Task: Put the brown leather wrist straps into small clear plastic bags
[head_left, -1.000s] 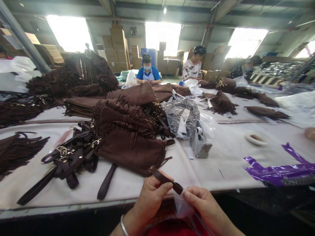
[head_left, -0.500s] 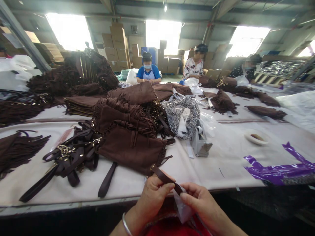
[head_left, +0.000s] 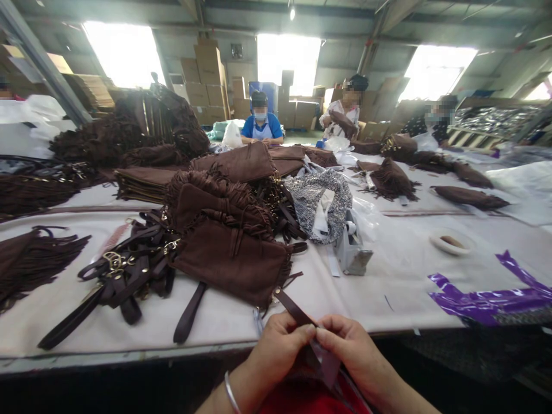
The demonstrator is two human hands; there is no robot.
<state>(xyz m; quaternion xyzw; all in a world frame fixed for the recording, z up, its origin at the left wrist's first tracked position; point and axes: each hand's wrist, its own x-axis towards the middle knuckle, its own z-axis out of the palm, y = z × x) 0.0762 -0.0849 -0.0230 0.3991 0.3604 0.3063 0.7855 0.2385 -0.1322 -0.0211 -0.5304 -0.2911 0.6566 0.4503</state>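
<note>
Both my hands meet at the table's front edge on a dark brown wrist strap (head_left: 295,308) with a gold-coloured clasp at its upper end. My left hand (head_left: 282,344) pinches the strap between thumb and fingers. Close beside it, my right hand (head_left: 351,348) is closed at the strap's lower part, where a small clear plastic sleeve (head_left: 329,368) hangs with brown showing through. Just beyond the clasp lies a brown fringed pouch (head_left: 233,261), on top of more pouches. Left of it is a heap of brown straps (head_left: 129,282) with gold-coloured rings.
A tape dispenser (head_left: 354,253) stands right of the pouches, by a black-and-white patterned bundle (head_left: 321,201). Farther right are a tape roll (head_left: 451,241) and purple plastic (head_left: 491,296). Co-workers (head_left: 261,123) sit across the table; cardboard boxes (head_left: 210,75) are stacked behind.
My hands have come together on the strap, and the sleeve that looked pale now shows brown through it. Across the table, a co-worker has lifted a brown pouch.
</note>
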